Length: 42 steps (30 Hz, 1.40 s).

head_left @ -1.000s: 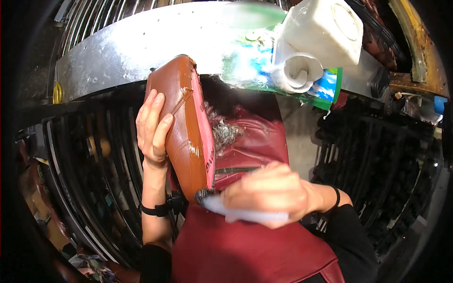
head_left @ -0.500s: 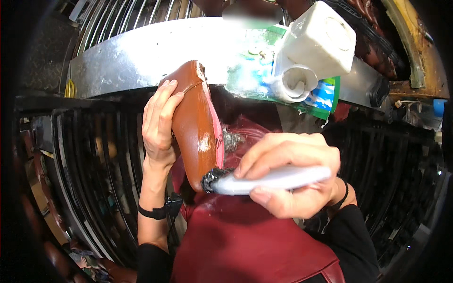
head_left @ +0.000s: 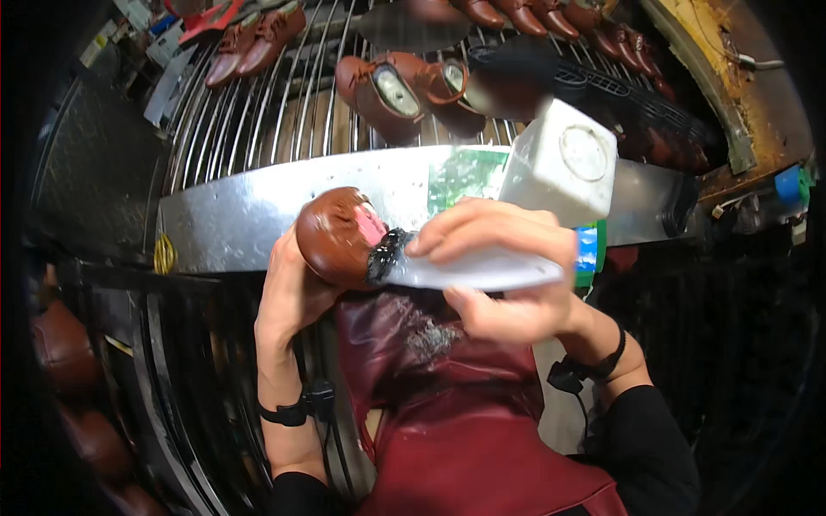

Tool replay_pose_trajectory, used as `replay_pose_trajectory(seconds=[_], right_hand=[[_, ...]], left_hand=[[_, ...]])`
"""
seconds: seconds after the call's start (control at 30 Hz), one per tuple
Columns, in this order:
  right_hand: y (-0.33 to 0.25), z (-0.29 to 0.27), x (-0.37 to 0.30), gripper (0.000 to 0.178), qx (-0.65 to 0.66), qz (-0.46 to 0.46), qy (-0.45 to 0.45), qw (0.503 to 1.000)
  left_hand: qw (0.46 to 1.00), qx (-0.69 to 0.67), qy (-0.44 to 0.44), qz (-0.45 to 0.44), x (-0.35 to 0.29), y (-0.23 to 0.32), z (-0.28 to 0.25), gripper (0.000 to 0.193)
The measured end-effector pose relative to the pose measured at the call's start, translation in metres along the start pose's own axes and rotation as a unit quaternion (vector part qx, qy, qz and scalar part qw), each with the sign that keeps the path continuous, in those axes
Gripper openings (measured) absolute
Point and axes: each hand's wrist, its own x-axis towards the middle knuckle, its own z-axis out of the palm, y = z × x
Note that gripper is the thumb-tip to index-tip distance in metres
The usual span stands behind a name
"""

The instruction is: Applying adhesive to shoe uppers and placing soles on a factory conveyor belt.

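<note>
A brown leather shoe point(head_left: 325, 251) on its last, with a pink underside strip, is held up in front of me, its rounded end toward me. My left hand point(head_left: 284, 292) grips it from the left side, and the fingers behind it are mostly hidden. In my right hand point(head_left: 516, 267) is a brush point(head_left: 434, 273) with a pale handle, pinched between thumb and fingers. Its dark, wet-looking bristles touch the shoe's edge beside the pink strip. A dark red apron point(head_left: 482, 447) with a grey smeared patch lies below both hands.
Beyond the hands runs a shiny metal ledge point(head_left: 232, 211) with a white square container point(head_left: 564, 159) on it. Brown shoes point(head_left: 379, 95) stand on a rack of metal rods point(head_left: 305, 112) behind. A yellow cord point(head_left: 164, 254) hangs at the ledge's left end.
The shoe has been tilted from lengthwise to end-on. Both hands moved up in the picture, the brush staying against its edge. My view tipped up, showing more of the shoe rack.
</note>
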Motion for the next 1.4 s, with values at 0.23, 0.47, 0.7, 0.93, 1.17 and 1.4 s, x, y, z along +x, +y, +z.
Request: replay_pose_trajectory(seconds=[0.23, 0.47, 0.7, 0.93, 1.17, 1.4], right_hand=[[0.051, 0.01, -0.101, 0.013, 0.036, 0.295, 0.231, 0.926], [0.033, -0.01, -0.157, 0.017, -0.118, 0.256, 0.437, 0.854], [0.05, 0.002, -0.153, 0.023, 0.035, 0.34, 0.523, 0.781], [0.037, -0.018, -0.117, 0.024, 0.334, 0.346, 0.434, 0.762], [0.004, 0.011, -0.122, 0.015, 0.219, 0.297, 0.293, 0.882], [-0.025, 0.058, -0.149, 0.014, 0.146, 0.27, 0.192, 0.932]], left_hand=[[0.95, -0.265, 0.131, -0.095, -0.006, -0.07, 0.014, 0.106], [0.875, -0.423, 0.209, -0.111, -0.062, -0.031, 0.047, 0.09], [0.887, -0.385, 0.152, -0.204, -0.111, -0.037, 0.082, 0.077], [0.864, -0.452, 0.091, -0.205, -0.115, -0.004, 0.08, 0.074], [0.831, -0.505, 0.077, -0.22, -0.11, 0.002, 0.078, 0.077], [0.825, -0.524, 0.078, -0.196, -0.095, -0.002, 0.077, 0.074]])
